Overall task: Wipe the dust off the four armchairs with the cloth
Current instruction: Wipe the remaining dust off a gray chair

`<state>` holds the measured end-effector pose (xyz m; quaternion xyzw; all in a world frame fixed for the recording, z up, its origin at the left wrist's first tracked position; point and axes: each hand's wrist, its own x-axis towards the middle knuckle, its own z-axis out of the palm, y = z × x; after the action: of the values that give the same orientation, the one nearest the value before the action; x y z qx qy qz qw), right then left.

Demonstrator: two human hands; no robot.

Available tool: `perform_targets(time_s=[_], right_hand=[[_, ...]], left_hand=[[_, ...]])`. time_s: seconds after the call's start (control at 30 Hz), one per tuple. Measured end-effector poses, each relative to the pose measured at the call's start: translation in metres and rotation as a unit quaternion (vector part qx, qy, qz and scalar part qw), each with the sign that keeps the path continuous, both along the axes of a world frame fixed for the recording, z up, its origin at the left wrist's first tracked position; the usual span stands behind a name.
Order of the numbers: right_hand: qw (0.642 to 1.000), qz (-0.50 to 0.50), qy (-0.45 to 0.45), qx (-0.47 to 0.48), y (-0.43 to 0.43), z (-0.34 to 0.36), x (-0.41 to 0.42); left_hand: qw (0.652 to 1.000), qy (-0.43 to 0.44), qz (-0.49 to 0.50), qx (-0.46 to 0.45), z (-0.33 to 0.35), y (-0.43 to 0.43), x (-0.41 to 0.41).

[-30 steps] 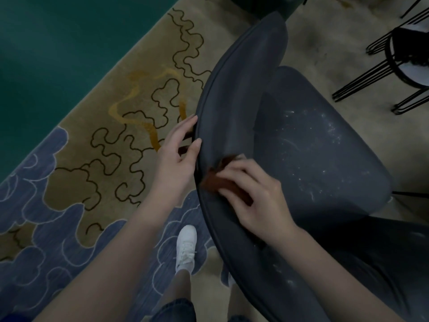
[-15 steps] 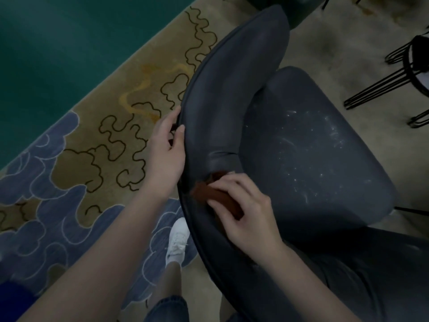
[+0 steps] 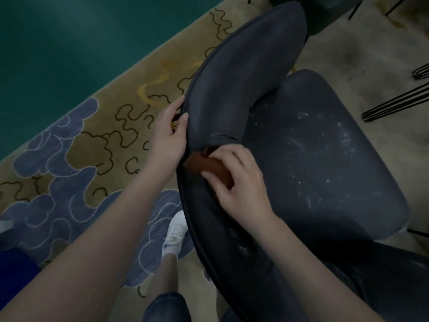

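Observation:
A dark grey armchair (image 3: 232, 73) fills the middle and right of the head view; its seat (image 3: 325, 154) is speckled with white dust. My left hand (image 3: 170, 138) grips the rim of the curved backrest from outside, thumb on the inner face and fingers behind the edge. My right hand (image 3: 241, 184) presses a folded reddish-brown cloth (image 3: 206, 162) against the inner face of the backrest, right beside my left hand. Most of the cloth is hidden under my fingers.
A patterned carpet (image 3: 92, 147) with blue and tan cloud shapes lies at the left, green floor beyond it. My white shoe (image 3: 175, 233) stands by the chair's edge. Black wire legs (image 3: 399, 103) of other furniture show at the right, another dark chair (image 3: 325, 10) at the top.
My right hand has slid the cloth a little along the backrest's inner face towards my left hand. My left hand has kept its hold on the rim.

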<state>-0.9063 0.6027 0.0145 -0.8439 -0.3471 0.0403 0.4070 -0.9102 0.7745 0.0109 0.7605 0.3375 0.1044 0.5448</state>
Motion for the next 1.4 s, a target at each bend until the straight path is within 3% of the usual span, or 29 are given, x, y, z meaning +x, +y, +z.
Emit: perform_targets(time_s=[0.17, 0.33, 0.53, 0.63, 0.73, 0.87, 1.1, 1.4], right_hand=[[0.988, 0.151, 0.027, 0.014, -0.035, 0.007, -0.011], [0.996, 0.075, 0.03, 0.028, -0.016, 0.003, 0.011], [0.984, 0.174, 0.026, 0.035, -0.037, -0.003, -0.003], [0.993, 0.074, 0.079, 0.044, -0.059, -0.021, 0.007], [0.98, -0.049, 0.184, 0.05, -0.067, -0.041, 0.015], [0.956, -0.106, 0.265, 0.061, -0.063, -0.056, 0.02], [0.954, -0.126, 0.236, 0.131, -0.031, -0.048, 0.047], [0.979, -0.048, 0.174, 0.091, -0.004, -0.032, 0.064]], left_hand=[[1.0, 0.013, -0.006, -0.007, 0.003, -0.005, -0.007], [1.0, 0.008, -0.006, -0.005, 0.001, -0.008, -0.008], [0.999, 0.034, -0.004, -0.023, 0.007, -0.011, -0.01], [0.999, 0.047, -0.006, -0.016, 0.015, -0.02, -0.007], [0.989, 0.108, -0.028, 0.097, 0.02, -0.038, -0.007], [0.953, 0.194, -0.031, 0.231, 0.017, -0.058, -0.008], [0.936, 0.192, -0.006, 0.294, 0.011, -0.062, -0.006], [0.956, 0.147, 0.021, 0.255, 0.01, -0.061, -0.009]])
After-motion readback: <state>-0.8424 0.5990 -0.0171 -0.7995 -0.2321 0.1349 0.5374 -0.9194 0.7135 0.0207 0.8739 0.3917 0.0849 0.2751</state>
